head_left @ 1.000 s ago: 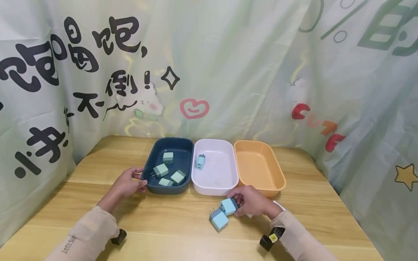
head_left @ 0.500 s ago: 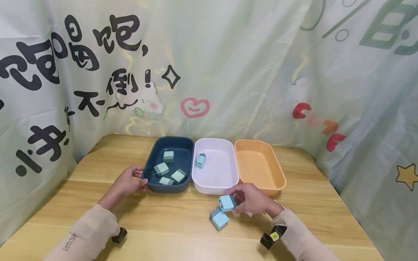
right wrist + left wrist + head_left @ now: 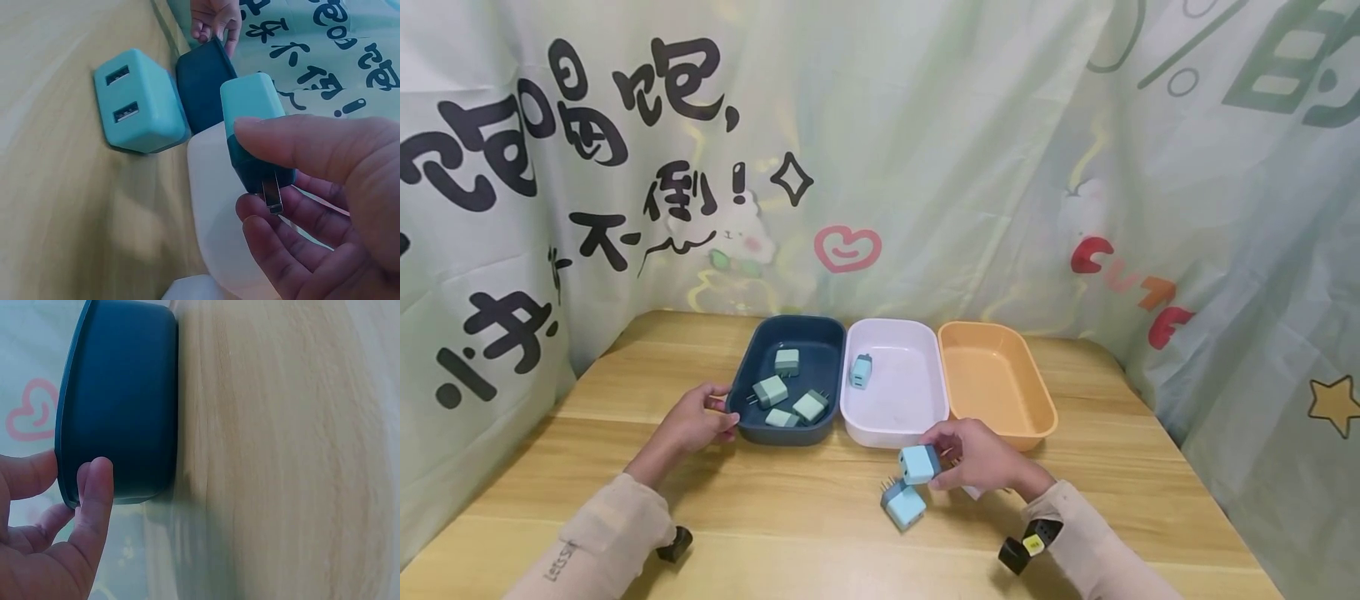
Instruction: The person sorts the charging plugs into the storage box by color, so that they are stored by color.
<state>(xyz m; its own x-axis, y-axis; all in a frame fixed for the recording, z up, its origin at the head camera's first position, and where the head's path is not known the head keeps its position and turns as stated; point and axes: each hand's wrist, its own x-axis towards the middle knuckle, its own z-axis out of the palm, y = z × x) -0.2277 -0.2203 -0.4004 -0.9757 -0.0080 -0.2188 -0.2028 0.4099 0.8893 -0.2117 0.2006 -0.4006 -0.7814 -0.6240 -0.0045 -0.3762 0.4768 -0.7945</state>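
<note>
My right hand (image 3: 981,458) pinches a light-blue USB charger (image 3: 917,464) with a dark-blue base, just in front of the white tray (image 3: 895,433). In the right wrist view this charger (image 3: 253,100) has its metal prongs toward the curled fingers. A second light-blue charger (image 3: 904,505) lies on the table beside it, its two USB ports facing the right wrist camera. My left hand (image 3: 696,419) holds the front left corner of the dark-blue tray (image 3: 786,435), thumb at the rim and fingers along the outer wall.
Several pale-green chargers (image 3: 770,391) lie in the dark-blue tray. One light-blue charger (image 3: 861,372) is in the white tray. At the right stands an orange tray (image 3: 1000,383). A white object (image 3: 194,289) lies partly hidden below my right hand. A printed curtain (image 3: 925,167) hangs behind.
The charger in my right hand has risen slightly and turned, moving a little away from the one on the table. My left hand stays at the dark-blue tray.
</note>
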